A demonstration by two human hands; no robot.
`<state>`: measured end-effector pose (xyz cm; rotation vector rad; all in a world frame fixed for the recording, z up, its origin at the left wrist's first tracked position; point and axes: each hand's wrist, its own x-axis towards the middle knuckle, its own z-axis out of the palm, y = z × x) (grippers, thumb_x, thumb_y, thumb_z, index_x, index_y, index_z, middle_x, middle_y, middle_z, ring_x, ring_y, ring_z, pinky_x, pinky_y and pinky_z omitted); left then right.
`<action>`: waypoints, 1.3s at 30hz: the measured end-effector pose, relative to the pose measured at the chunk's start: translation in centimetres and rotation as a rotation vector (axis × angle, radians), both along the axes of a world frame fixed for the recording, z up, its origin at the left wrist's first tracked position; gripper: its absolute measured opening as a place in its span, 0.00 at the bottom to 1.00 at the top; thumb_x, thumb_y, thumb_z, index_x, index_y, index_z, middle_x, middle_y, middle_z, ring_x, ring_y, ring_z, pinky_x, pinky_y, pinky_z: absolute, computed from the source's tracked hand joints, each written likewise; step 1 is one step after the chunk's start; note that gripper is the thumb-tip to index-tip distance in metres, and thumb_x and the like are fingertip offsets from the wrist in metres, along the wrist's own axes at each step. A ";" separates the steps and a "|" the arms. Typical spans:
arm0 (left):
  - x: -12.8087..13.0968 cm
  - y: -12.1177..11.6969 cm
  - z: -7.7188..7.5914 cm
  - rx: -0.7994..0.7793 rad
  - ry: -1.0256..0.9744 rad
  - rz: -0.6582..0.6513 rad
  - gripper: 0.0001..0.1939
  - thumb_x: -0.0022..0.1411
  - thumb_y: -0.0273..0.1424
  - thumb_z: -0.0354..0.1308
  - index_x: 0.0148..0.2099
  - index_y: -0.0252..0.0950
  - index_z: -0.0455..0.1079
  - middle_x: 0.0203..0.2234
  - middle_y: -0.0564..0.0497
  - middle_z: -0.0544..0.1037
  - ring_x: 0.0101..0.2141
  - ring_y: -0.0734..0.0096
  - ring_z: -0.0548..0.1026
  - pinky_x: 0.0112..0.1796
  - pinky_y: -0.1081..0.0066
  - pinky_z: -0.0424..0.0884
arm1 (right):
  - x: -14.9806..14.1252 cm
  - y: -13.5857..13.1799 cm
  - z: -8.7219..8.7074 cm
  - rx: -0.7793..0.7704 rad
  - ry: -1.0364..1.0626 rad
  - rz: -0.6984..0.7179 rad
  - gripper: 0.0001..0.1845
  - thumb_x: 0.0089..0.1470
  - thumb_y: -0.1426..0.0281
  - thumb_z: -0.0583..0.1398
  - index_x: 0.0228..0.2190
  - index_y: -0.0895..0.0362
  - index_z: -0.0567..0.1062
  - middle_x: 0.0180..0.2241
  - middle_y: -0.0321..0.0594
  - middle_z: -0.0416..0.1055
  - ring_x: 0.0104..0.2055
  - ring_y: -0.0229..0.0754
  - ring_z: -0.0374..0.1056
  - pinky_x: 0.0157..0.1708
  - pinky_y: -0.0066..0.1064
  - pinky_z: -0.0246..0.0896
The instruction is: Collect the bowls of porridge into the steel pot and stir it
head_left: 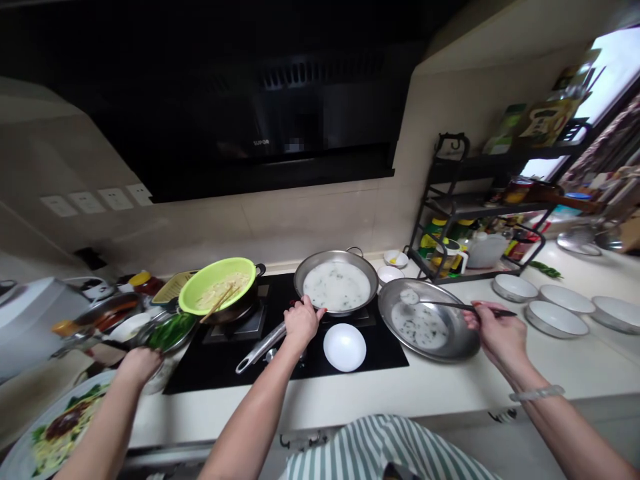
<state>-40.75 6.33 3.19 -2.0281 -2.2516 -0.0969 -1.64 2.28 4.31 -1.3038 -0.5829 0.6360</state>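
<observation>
My left hand (303, 321) is closed around the metal handle (261, 348) of a frying pan (371, 270) on the stove; it holds milky white liquid with green flecks. In my right hand (500, 333), below which a pale bracelet circles the wrist, is a ladle (447, 305) with a dark handle. Its bowl, filled with white liquid, hangs over a wide steel pan (465, 337) at the stove's right edge. Similar liquid with dark green bits lies in that pan. A small white bowl (345, 348) stands between the two pans, toward the front.
Another person's hand (143, 367) is at the left, beside a dish of greens (173, 330) and a plate of noodles (20, 437). A green basin (193, 287) with noodles and chopsticks (217, 305) rests on a dark pot. Several white bowls (557, 320) and a black spice rack (425, 207) stand right.
</observation>
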 end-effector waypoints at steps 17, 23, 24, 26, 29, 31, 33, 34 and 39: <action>0.1 -0.1 0.0 0.015 -0.026 0.012 0.32 0.63 0.52 0.48 0.54 0.27 0.63 0.38 0.35 0.76 0.38 0.50 0.76 0.39 0.59 0.67 | 2.2 -4.9 -5.6 0.108 -1.238 0.168 0.12 0.57 0.65 0.53 0.34 0.56 0.74 0.29 0.44 0.75 0.23 0.42 0.71 0.28 0.33 0.67; 0.2 0.0 -0.2 0.023 -0.054 0.012 0.32 0.62 0.52 0.49 0.54 0.28 0.63 0.38 0.35 0.76 0.39 0.51 0.76 0.39 0.59 0.66 | 1.5 -4.5 -5.8 0.170 -1.287 0.140 0.11 0.58 0.66 0.53 0.36 0.56 0.74 0.30 0.43 0.76 0.24 0.41 0.71 0.29 0.32 0.67; 0.2 0.0 -0.2 0.024 -0.059 0.015 0.32 0.62 0.52 0.48 0.54 0.29 0.63 0.39 0.35 0.76 0.39 0.51 0.76 0.40 0.59 0.66 | 1.3 -4.4 -5.7 0.178 -1.289 0.142 0.11 0.58 0.66 0.54 0.36 0.56 0.74 0.30 0.43 0.76 0.24 0.41 0.71 0.28 0.32 0.67; 0.1 0.0 -0.2 0.026 -0.068 0.019 0.32 0.62 0.52 0.48 0.55 0.29 0.63 0.39 0.35 0.75 0.40 0.50 0.76 0.40 0.59 0.66 | 0.8 -4.2 -5.5 0.188 -1.289 0.145 0.10 0.58 0.67 0.53 0.36 0.56 0.74 0.30 0.43 0.76 0.22 0.40 0.70 0.26 0.31 0.66; 0.1 -0.1 -0.1 0.024 -0.077 0.020 0.32 0.63 0.52 0.47 0.55 0.29 0.62 0.39 0.34 0.75 0.40 0.50 0.76 0.41 0.59 0.65 | 0.1 -4.1 -5.0 0.186 -1.265 0.131 0.10 0.58 0.67 0.53 0.36 0.56 0.74 0.29 0.42 0.75 0.20 0.38 0.68 0.24 0.30 0.65; 0.1 -0.1 -0.1 0.021 -0.079 0.021 0.32 0.63 0.52 0.47 0.55 0.29 0.62 0.39 0.35 0.75 0.40 0.51 0.76 0.41 0.59 0.65 | 0.0 -4.1 -4.7 0.178 -1.253 0.125 0.11 0.58 0.66 0.53 0.35 0.55 0.74 0.29 0.42 0.75 0.21 0.39 0.69 0.25 0.30 0.65; 0.1 -0.2 0.0 0.022 -0.078 0.027 0.33 0.62 0.52 0.48 0.55 0.29 0.62 0.40 0.35 0.75 0.40 0.50 0.76 0.41 0.59 0.65 | 0.0 -4.1 -4.4 0.171 -1.266 0.146 0.11 0.58 0.66 0.53 0.36 0.55 0.74 0.30 0.43 0.75 0.26 0.42 0.71 0.29 0.32 0.67; 0.1 -0.2 0.0 0.022 -0.077 0.028 0.33 0.62 0.52 0.48 0.55 0.28 0.62 0.40 0.35 0.75 0.41 0.50 0.76 0.41 0.59 0.65 | 0.0 -4.1 -4.2 0.167 -1.276 0.163 0.12 0.57 0.65 0.53 0.36 0.54 0.74 0.31 0.43 0.75 0.29 0.43 0.72 0.31 0.33 0.67; 0.2 -0.2 0.3 -0.013 -0.066 0.031 0.33 0.63 0.52 0.47 0.56 0.28 0.61 0.40 0.34 0.75 0.41 0.50 0.76 0.41 0.59 0.65 | -1.3 -3.5 -2.4 0.144 -1.180 0.124 0.13 0.55 0.62 0.54 0.35 0.54 0.75 0.33 0.46 0.75 0.32 0.47 0.72 0.36 0.38 0.68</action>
